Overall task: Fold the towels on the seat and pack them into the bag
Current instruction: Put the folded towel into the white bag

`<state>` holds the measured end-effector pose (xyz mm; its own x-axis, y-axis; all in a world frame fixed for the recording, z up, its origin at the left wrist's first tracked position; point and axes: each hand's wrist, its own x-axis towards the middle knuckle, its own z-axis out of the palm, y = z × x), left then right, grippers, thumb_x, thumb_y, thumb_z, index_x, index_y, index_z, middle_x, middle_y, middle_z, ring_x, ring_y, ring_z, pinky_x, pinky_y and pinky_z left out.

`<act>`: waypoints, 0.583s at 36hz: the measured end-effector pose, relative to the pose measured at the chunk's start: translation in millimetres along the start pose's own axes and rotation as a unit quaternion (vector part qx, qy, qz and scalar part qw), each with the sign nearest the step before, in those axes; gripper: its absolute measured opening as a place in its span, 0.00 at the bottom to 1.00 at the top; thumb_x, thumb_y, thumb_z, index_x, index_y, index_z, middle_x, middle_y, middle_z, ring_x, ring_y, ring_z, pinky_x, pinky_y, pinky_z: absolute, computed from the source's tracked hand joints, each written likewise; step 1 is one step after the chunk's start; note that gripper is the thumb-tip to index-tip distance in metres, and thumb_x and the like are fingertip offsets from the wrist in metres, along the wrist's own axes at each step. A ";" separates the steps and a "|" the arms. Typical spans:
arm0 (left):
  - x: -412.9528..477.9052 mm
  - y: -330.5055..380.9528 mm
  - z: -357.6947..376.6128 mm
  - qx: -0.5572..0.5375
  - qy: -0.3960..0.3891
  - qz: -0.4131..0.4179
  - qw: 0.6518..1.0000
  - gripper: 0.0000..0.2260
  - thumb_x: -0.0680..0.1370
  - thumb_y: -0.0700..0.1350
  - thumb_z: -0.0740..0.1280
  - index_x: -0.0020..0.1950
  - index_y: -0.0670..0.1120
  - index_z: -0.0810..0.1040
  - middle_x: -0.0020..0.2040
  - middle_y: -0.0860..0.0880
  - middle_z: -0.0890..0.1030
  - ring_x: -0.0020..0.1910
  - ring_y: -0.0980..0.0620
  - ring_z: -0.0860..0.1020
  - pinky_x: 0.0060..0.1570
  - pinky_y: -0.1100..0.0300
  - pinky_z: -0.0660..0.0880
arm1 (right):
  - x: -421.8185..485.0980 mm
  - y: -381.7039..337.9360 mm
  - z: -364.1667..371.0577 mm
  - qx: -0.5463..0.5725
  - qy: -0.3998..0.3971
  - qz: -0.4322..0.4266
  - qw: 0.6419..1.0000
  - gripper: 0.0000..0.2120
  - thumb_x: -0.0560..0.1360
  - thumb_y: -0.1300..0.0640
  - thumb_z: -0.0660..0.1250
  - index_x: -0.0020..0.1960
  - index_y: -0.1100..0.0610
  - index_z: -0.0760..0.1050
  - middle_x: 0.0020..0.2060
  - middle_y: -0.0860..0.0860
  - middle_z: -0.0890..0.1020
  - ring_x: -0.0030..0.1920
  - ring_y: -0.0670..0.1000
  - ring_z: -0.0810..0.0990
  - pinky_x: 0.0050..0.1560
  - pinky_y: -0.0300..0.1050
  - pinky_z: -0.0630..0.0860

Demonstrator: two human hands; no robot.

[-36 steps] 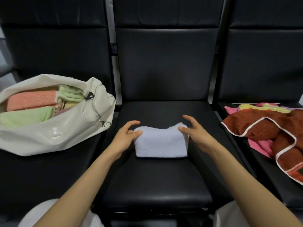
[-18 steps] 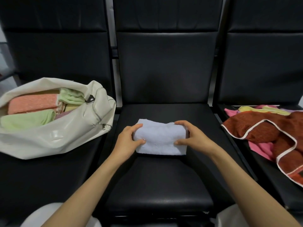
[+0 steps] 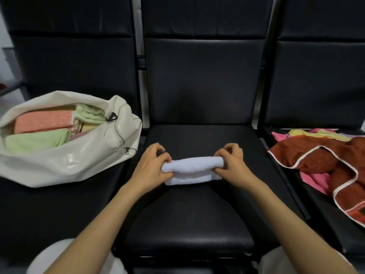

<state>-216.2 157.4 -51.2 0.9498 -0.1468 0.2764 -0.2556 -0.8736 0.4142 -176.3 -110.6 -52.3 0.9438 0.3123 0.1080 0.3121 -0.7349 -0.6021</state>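
Three black padded seats stand in a row: the middle seat (image 3: 189, 214) lies directly under the grip, the left seat (image 3: 59, 204) is off to the grip's left and the right seat (image 3: 325, 218) off to its right. One cream-white zip bag (image 3: 79, 165) lies on the left seat, well to the left of the grip and apart from it, with its mouth open. At least four folded towels can be counted in it: one salmon-pink towel (image 3: 43, 121), one near green towel (image 3: 37, 140), one far green towel (image 3: 88, 115) and one pale yellow towel (image 3: 88, 127) wedged among them. On the right seat, well to the right of the grip, lies one loose heap of three unfolded towels: one rust-brown towel (image 3: 316, 157) with white edging on top, one pink towel (image 3: 314, 177) under it and one yellow towel (image 3: 316, 133) at the far edge. One white towel (image 3: 194, 165) lies on the middle seat, folded into a narrow band with its upper layer rolled over. Two bare hands hold it. The left hand (image 3: 152, 167) pinches the band's left end between curled fingers and thumb, and the right hand (image 3: 235, 165) pinches the right end likewise. The towel spans the two grips, and its lower layer rests on the seat.
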 end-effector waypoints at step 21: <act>24.4 -45.4 -99.0 -0.592 -0.070 -0.304 0.743 0.24 0.74 0.28 0.60 0.65 0.50 0.70 0.59 0.41 0.73 0.53 0.44 0.77 0.44 0.53 0.79 | 85.2 -106.0 10.2 0.324 -0.094 0.154 0.929 0.17 0.80 0.62 0.58 0.66 0.49 0.60 0.51 0.55 0.71 0.44 0.53 0.75 0.34 0.46 0.74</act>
<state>-199.3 239.4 22.6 0.9430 -0.0117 -0.3325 0.3274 0.2101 0.9212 -130.1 0.1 12.7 0.9225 0.2920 -0.2527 -0.1588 -0.3095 -0.9375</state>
